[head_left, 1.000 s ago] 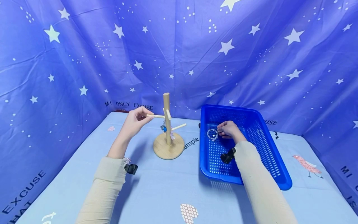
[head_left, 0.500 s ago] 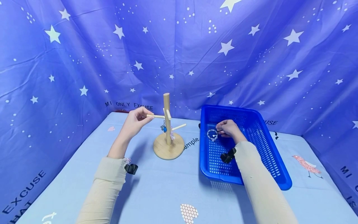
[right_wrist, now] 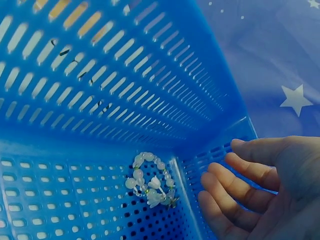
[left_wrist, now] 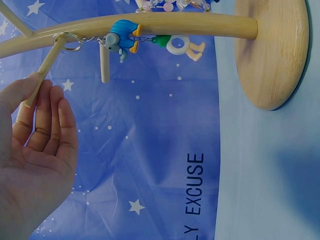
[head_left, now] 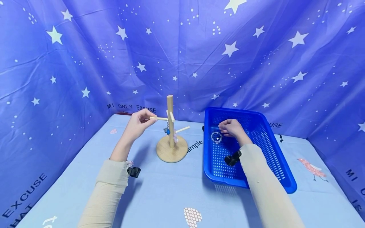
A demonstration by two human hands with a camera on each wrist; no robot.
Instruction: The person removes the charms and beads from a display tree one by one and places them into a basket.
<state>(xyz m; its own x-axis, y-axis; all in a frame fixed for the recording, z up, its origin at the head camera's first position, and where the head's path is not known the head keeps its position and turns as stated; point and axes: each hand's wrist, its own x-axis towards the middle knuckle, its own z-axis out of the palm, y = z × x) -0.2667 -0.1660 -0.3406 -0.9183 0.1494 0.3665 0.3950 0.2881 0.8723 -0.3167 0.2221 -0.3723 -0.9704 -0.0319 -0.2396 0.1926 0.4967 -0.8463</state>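
A wooden stand (head_left: pixel 169 104) with several pegs rises from a round base. My left hand (head_left: pixel 136 125) pinches the end of one of its pegs (left_wrist: pixel 48 61) between thumb and fingers. From that peg, close to the post, hangs a keychain with a blue and grey elephant figure (left_wrist: pixel 122 36) and a green-and-white figure with legs (left_wrist: pixel 177 45). Pink beads (left_wrist: pixel 168 7) hang behind the post. Inside the blue basket (head_left: pixel 208 158), a pale beaded bracelet (right_wrist: pixel 155 198) lies on the floor near a corner. My right hand (head_left: pixel 232 128) hovers beside the bracelet, apart from it, fingers loosely bent around nothing.
The basket's slotted wall (right_wrist: pixel 125 75) stands between the bracelet and the stand. A light blue cloth (head_left: pixel 159 190) covers the table, and a starry purple curtain (head_left: pixel 182 47) closes off the back and sides.
My right hand has shifted slightly left and farther back inside the basket, from beside the bracelet. The left hand keeps its pinch on the peg, and the bracelet stays put.
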